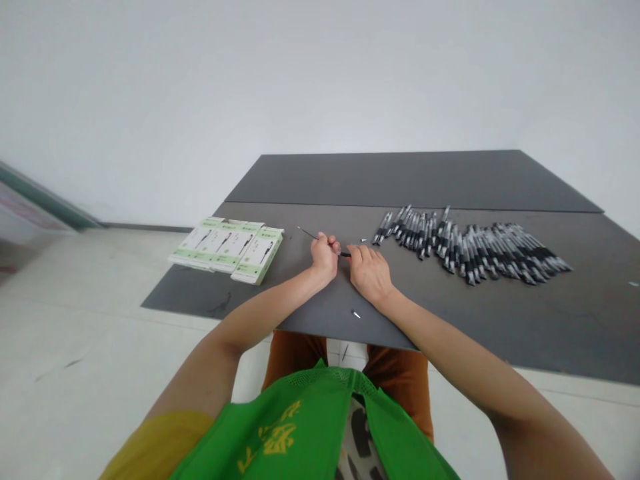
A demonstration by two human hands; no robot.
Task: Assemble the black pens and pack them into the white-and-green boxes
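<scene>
My left hand (325, 257) is closed around a thin pen refill (306, 233), whose slim end sticks out to the upper left. Between my two hands shows a short black piece of a pen barrel (345, 254), with my right hand (369, 270) closed over its right end. The fists hide whether refill and barrel are joined. A small pen part with a dark and a white end (355, 313) lies on the table near my right wrist. Another small black-and-white piece (363, 240) lies just beyond my right fingers.
Many clear pens with black grips (475, 250) lie in an overlapping row on the right. Several green-and-white pen boxes (257, 255) sit at the left of the dark grey table (310, 313). A white wall (320, 80) rises behind the table.
</scene>
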